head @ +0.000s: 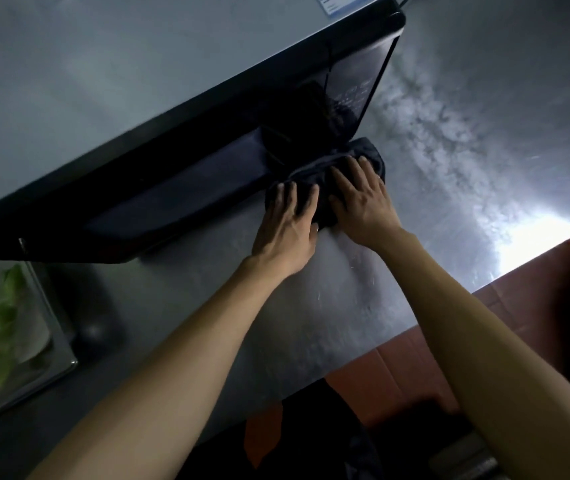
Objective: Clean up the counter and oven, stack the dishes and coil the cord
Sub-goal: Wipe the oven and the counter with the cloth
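Cloth (325,188) – dark, bunched, left hand (287,226), right hand (363,199) pressing flat-fingered – counter (450,168)

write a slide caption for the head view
Both hands press a dark cloth on the steel counter beside the black oven.

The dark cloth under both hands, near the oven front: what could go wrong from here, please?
1. Both hands, left hand and right hand, press the dark cloth right against the oven front; a hard push might shift the oven on the smooth steel counter.
2. The control panel is just above the cloth, so a wipe upward could press buttons.
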`<state>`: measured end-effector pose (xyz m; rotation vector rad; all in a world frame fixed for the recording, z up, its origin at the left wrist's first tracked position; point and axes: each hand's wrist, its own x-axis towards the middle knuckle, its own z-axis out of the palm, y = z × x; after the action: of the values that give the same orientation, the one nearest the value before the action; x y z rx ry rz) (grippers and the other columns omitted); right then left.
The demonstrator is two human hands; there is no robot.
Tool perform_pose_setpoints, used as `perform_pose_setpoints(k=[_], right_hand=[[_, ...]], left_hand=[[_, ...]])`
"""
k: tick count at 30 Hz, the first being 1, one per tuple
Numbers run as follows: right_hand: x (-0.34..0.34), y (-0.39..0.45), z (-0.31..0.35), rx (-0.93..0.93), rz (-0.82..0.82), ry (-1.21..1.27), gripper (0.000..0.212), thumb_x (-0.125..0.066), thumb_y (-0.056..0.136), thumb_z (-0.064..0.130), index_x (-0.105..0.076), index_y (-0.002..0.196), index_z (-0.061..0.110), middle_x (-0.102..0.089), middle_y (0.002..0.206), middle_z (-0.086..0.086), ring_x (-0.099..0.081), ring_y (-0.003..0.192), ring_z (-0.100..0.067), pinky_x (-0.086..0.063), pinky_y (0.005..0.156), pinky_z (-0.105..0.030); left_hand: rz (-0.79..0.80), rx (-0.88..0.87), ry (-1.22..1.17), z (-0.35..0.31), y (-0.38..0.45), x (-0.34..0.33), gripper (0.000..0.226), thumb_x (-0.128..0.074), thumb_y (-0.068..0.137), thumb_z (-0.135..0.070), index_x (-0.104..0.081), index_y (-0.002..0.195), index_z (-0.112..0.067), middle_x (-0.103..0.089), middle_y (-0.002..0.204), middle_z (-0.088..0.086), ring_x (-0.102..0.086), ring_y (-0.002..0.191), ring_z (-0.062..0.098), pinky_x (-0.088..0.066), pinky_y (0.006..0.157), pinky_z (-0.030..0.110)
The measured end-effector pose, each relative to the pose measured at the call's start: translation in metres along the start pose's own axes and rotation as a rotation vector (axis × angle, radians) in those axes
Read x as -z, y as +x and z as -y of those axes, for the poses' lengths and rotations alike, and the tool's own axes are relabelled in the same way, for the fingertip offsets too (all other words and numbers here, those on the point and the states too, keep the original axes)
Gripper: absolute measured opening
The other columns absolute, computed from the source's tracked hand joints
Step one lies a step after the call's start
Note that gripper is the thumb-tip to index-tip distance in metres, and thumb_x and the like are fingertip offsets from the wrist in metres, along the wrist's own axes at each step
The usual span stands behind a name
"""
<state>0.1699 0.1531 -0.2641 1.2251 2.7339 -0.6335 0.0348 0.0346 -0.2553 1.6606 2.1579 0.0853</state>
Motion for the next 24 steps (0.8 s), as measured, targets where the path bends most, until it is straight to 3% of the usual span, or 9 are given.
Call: perform_pose_setpoints(k=[4,12,24], right_hand=[[0.001,0.012,-0.002,-0.014,0.017,-0.05,0.057,-0.022,0.106,0.046,-0.02,0.158,0.023,-0.007,0.166,-0.007,0.002,0.153,-0.031,-0.009,0.123,-0.052],[-0.002,0.011,0.02,-0.011,0.042,-0.06,0.056,-0.024,0.106,0.043,-0.016,0.159,0.025,-0.004,0.167,-0.003,0.007,0.153,-0.029,-0.003,0.123,-0.051],[-0.048,-0.011,0.134,0.048,0.111,-0.068,0.057,-0.024,0.105,0.043,-0.014,0.159,0.025,-0.002,0.167,-0.007,0.01,0.153,-0.028,0.002,0.124,-0.049]], left_hand=[[-0.019,0.008,0.032,-0.001,0.01,-0.006,0.069,-0.04,0.103,-0.026,0.001,0.158,-0.018,-0.011,0.162,0.025,-0.002,0.151,0.041,-0.011,0.123,0.05],[-0.044,0.047,0.033,0.005,-0.006,-0.006,0.073,-0.042,0.101,-0.022,0.003,0.158,-0.015,-0.011,0.161,0.029,-0.003,0.15,0.043,-0.01,0.123,0.051],[-0.164,0.11,0.021,0.096,-0.095,-0.01,0.072,-0.05,0.093,-0.022,-0.019,0.157,-0.012,-0.032,0.152,0.033,-0.024,0.144,0.049,-0.024,0.118,0.056]])
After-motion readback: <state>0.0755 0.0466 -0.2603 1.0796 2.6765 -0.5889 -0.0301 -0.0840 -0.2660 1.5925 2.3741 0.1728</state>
